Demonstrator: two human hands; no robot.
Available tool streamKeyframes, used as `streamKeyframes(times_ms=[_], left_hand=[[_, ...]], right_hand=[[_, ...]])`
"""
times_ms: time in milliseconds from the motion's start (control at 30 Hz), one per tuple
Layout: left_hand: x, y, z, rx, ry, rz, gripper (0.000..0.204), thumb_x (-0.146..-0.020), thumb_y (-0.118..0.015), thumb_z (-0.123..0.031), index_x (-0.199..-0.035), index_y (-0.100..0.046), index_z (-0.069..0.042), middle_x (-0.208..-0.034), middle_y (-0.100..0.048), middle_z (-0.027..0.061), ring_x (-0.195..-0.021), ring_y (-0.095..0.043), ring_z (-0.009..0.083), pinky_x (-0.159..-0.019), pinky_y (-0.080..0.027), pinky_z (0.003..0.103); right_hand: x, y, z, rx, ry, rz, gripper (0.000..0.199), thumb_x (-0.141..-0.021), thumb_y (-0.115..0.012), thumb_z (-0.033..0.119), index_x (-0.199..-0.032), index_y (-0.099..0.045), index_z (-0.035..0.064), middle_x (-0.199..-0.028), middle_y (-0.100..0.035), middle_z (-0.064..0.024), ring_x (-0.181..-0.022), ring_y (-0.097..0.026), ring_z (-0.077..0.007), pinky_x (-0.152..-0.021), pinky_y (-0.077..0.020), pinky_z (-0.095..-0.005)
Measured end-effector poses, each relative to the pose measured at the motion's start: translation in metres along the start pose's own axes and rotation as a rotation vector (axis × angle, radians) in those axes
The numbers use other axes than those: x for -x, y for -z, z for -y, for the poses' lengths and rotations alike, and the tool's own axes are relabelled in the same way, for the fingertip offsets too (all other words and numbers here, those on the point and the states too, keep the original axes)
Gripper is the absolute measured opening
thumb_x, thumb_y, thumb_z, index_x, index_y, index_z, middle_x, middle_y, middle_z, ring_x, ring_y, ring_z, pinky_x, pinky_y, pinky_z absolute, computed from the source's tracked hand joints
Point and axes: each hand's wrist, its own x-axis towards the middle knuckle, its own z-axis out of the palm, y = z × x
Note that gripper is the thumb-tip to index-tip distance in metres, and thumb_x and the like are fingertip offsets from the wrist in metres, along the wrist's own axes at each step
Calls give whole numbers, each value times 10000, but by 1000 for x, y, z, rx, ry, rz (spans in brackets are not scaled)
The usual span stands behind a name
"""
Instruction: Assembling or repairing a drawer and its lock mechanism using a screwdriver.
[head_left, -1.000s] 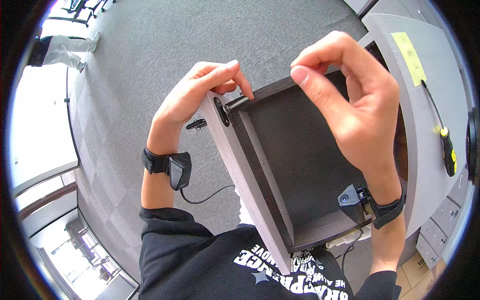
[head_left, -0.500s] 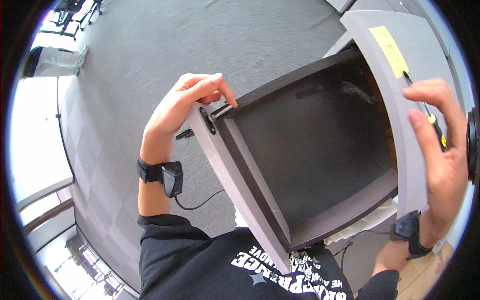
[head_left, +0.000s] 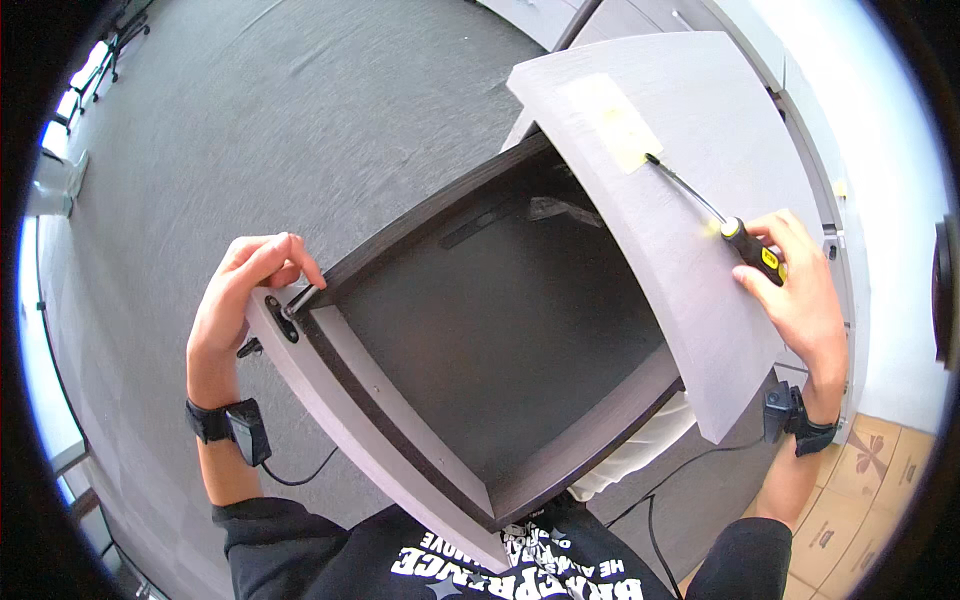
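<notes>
An open drawer with a dark interior and a light grey front panel is pulled out toward me. At its far left corner, my left hand is closed over the panel's end, fingertips at a silver rod beside a black lock plate. A key seems to stick out of the panel's outer face. On the light grey cabinet top lies a screwdriver with a black and yellow handle, its tip by a pale yellow note. The fingers of my right hand close around the handle.
Cardboard boxes are at the lower right. More grey cabinets line the far side. A thin cable runs from my right wrist's strap. White cloth or plastic shows under the drawer. Grey floor lies to the left.
My right hand's fingers have closed in on the screwdriver handle; before, they were spread apart near it. My left hand stays at the drawer corner. The whole view has shifted to the right.
</notes>
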Motion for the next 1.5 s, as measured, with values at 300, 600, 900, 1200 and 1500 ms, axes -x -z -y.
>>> streamKeyframes(times_ms=[300,600,900,1200,1500], left_hand=[[-17,-5,-5,-139,-143,48,551,-1056,-491,-471,-853,-787,-53,-683,-575,-18,-635,-384,95,-599,-322,262],[-13,-3,-4,-195,-102,6,571,-1038,-520,-515,-859,-788,-43,-601,-419,-39,-590,-350,70,-560,-286,238],[-10,0,-7,-173,-115,13,524,-1027,-549,-498,-890,-779,-48,-598,-369,-84,-523,-354,38,-484,-277,229],[-9,-2,-10,-119,-35,-15,484,-996,-609,-502,-854,-806,-84,-576,-393,-76,-549,-368,52,-557,-287,251],[-7,1,-8,-133,-46,-2,487,-995,-604,-485,-881,-782,-46,-606,-365,-83,-537,-366,34,-504,-259,225]], right_hand=[[7,8,35,153,436,-156,416,-791,-680,-149,-1171,-641,17,-1084,-594,-146,-1000,-645,-286,-836,-535,-390],[-54,-46,141,103,884,-70,401,-745,-778,-96,-1117,-670,9,-1074,-618,-123,-985,-652,-301,-835,-543,-397],[-73,-63,145,149,886,-148,364,-754,-759,-97,-1089,-652,-3,-1044,-609,-119,-964,-647,-301,-827,-527,-391],[-79,-75,149,81,912,-148,375,-748,-769,-96,-1092,-654,-3,-1030,-600,-122,-961,-640,-307,-825,-513,-402],[-81,-84,151,63,946,-150,370,-757,-786,-81,-1104,-682,-2,-1024,-616,-113,-924,-660,-278,-801,-539,-383]])
